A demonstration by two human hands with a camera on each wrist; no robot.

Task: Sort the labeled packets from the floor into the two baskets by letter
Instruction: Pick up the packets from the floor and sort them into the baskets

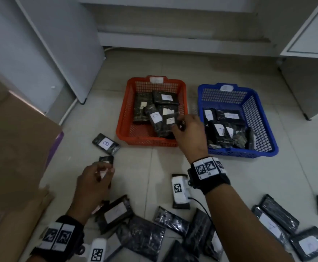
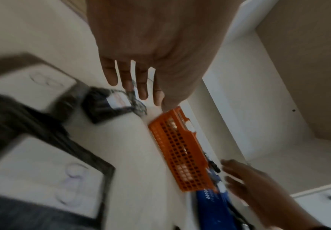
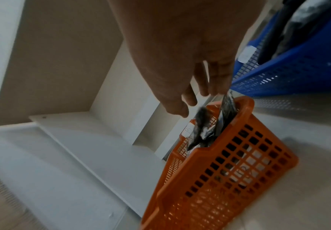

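A red basket (image 1: 147, 143) holds several black packets labelled B; the blue basket (image 1: 239, 153) to its right holds packets labelled A. My right hand (image 1: 180, 123) hovers over the red basket's near right corner. In the right wrist view its fingers (image 3: 203, 87) hang loose above the basket (image 3: 229, 171), and a blurred packet (image 3: 201, 124) sits just below them. My left hand (image 1: 105, 170) grips a black packet (image 1: 106, 159) with a white label, low over the floor. Another packet marked B (image 1: 106, 144) lies on the floor ahead of it.
Several black packets (image 1: 145, 237) lie scattered on the tiled floor near me, more at the right (image 1: 275, 224). A cardboard box (image 1: 12, 148) stands at the left. White cabinets (image 1: 60, 44) and a white shelf unit (image 1: 309, 35) close in the back.
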